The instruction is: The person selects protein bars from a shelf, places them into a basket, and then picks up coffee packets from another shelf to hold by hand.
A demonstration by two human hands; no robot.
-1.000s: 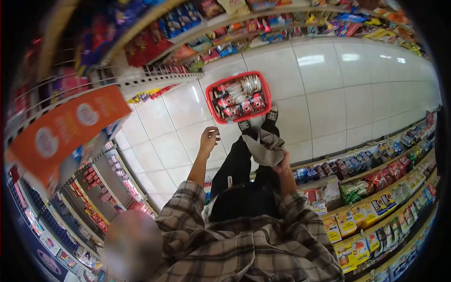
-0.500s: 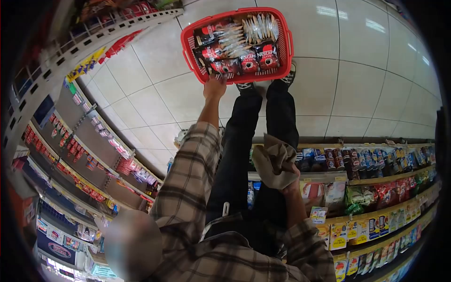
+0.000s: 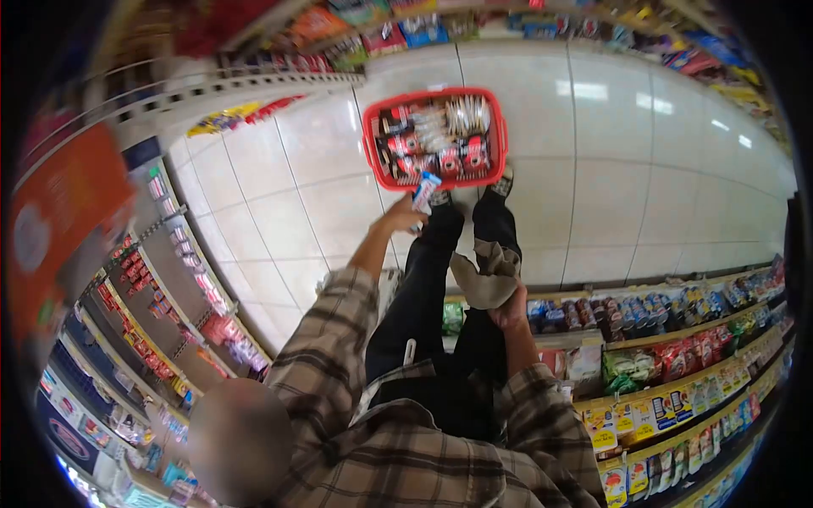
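Observation:
My left hand point(image 3: 401, 218) is closed on a small blue and white packet point(image 3: 425, 191), just outside the near left edge of a red basket point(image 3: 437, 179). Rows of dark and red coffee packs point(image 3: 449, 159) and a bunch of thin light sachets point(image 3: 466, 116) lie inside this basket, which stands on the floor by my feet. Over my legs, my right hand point(image 3: 509, 309) grips a crumpled grey-brown cloth point(image 3: 484, 285).
Shelves of packaged goods point(image 3: 669, 364) run along the right. More shelves point(image 3: 144, 279) are on the left, below a white perforated rail point(image 3: 220, 95). Another shelf row point(image 3: 423, 30) lies beyond the tiled floor point(image 3: 618, 127). An orange panel point(image 3: 63, 220) is blurred at far left.
My left hand has come back from the basket's edge, and a blue and white packet now shows in it. The view has shifted, so the basket appears lower and smaller.

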